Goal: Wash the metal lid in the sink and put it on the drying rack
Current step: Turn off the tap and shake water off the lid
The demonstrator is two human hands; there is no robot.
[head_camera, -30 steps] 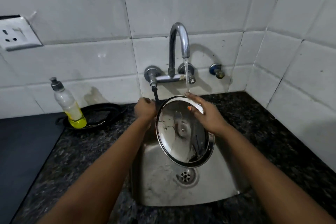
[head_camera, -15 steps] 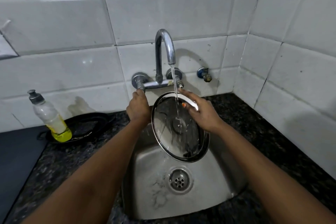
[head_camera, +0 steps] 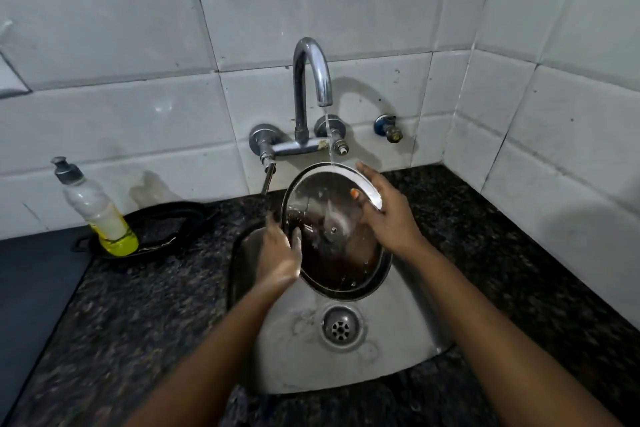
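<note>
A round metal lid (head_camera: pixel 334 236) is held tilted on edge over the steel sink (head_camera: pixel 398 340), under a thin stream from the tap (head_camera: pixel 311 80). The right hand (head_camera: pixel 388 215) grips its far right rim, fingers curled over the edge. The left hand (head_camera: pixel 278 253) clasps the near left rim. The lid looks stiff, fairly light and slippery when wet, so the rim seems the surest hold. No drying rack shows.
</note>
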